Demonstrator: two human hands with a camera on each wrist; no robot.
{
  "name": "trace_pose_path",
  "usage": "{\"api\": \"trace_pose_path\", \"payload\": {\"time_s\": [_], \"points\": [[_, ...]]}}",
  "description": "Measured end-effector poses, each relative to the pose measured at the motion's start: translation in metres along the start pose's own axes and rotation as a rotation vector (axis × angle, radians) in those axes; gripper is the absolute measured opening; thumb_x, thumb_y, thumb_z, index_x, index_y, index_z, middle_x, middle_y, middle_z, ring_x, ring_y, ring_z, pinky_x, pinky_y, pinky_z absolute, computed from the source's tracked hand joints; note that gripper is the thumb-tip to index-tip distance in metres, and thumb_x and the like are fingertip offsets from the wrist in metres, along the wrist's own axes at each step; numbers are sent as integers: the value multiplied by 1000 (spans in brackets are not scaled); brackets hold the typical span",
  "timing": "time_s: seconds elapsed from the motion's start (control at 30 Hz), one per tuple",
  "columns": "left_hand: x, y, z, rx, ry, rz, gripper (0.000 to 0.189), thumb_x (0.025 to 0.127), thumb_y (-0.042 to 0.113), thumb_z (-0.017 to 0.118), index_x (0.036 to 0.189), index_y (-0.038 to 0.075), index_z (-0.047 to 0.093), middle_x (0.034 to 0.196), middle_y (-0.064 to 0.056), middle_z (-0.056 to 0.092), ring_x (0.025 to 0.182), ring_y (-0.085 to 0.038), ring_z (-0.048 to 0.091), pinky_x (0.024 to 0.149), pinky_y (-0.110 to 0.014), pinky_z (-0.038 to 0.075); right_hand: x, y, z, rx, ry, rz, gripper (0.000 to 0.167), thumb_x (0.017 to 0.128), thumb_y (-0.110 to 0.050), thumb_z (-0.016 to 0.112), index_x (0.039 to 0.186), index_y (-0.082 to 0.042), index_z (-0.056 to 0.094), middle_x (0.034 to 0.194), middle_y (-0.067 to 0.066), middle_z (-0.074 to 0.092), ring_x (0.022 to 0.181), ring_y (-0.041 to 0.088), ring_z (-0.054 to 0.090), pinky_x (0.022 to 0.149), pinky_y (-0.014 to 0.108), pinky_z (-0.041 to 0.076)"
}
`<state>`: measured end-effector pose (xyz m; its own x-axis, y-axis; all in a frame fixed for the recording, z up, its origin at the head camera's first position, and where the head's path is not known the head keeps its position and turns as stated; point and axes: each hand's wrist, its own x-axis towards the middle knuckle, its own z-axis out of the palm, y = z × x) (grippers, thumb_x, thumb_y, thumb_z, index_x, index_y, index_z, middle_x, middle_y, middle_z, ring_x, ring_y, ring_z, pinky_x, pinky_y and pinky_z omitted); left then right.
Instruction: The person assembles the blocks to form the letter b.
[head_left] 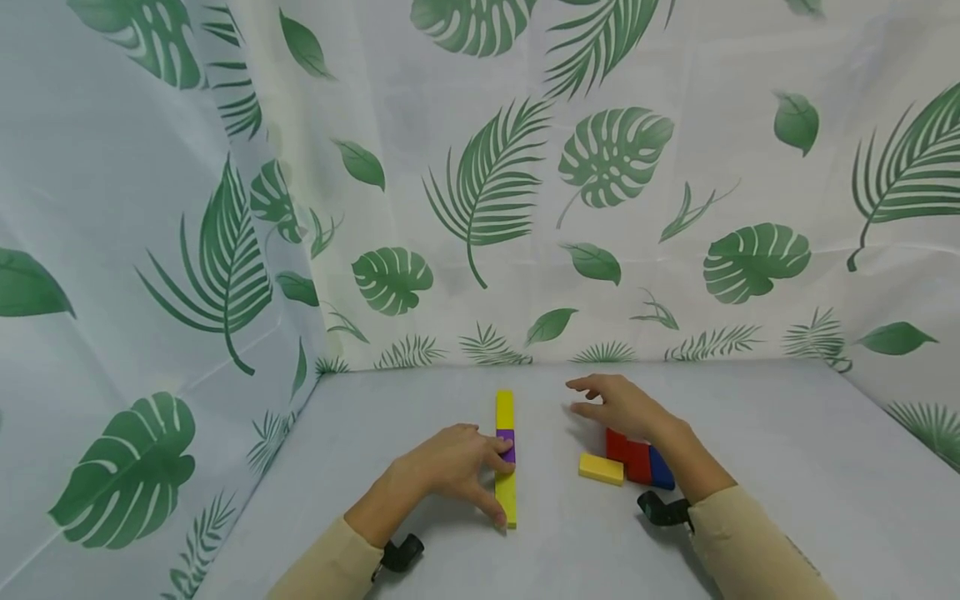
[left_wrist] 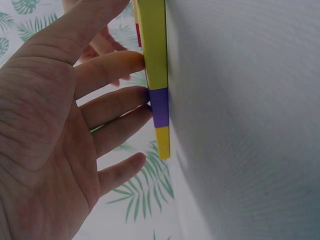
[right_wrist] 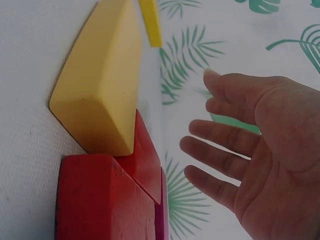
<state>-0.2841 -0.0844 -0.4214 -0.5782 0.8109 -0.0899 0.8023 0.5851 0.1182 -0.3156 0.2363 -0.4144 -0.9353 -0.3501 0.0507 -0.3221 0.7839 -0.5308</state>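
Observation:
A straight row of blocks runs away from me on the table: a yellow-green block (head_left: 508, 500) nearest, a purple block (head_left: 509, 435) in the middle, a yellow block (head_left: 505, 408) at the far end. My left hand (head_left: 459, 462) lies along the row's left side, fingers spread, with fingertips at the purple block and thumb by the near end. In the left wrist view several fingertips touch the blocks' top edge. My right hand (head_left: 626, 408) hovers with loose, extended fingers and nothing in it, beyond a loose yellow block (head_left: 601, 469) and red blocks (head_left: 628, 454).
A blue block (head_left: 662, 471) lies against the red ones, partly behind my right forearm. In the right wrist view a magenta block (right_wrist: 165, 210) shows behind the red blocks. A leaf-print curtain (head_left: 517, 183) stands behind the white table (head_left: 420, 567).

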Motion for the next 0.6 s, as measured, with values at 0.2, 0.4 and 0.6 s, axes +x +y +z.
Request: {"api": "trace_pose_path", "payload": {"time_s": [0.2,0.4,0.6], "points": [[0,0,0,2,-1,-6,77,70,77,80,132,33,72,153,7,56,140,-10,55,123,-46,34,1,2,-3,0,-8,7,49,101,-29,69,146,-10,60,139,16,65,121,33,61,97,50,56],[1,-1,-1,3,7,-1,77,70,78,79,132,33,72,153,6,56,139,-10,55,123,-46,34,1,4,-6,-5,-15,2,49,101,-28,69,145,-10,61,136,16,66,117,31,61,92,46,58],[0,0,0,-6,-2,-10,76,70,78,79,132,34,71,153,7,56,141,-9,54,123,-45,34,-2,5,-7,-6,-22,-11,49,100,-29,70,143,-7,62,134,16,67,114,29,62,89,42,58]]}}
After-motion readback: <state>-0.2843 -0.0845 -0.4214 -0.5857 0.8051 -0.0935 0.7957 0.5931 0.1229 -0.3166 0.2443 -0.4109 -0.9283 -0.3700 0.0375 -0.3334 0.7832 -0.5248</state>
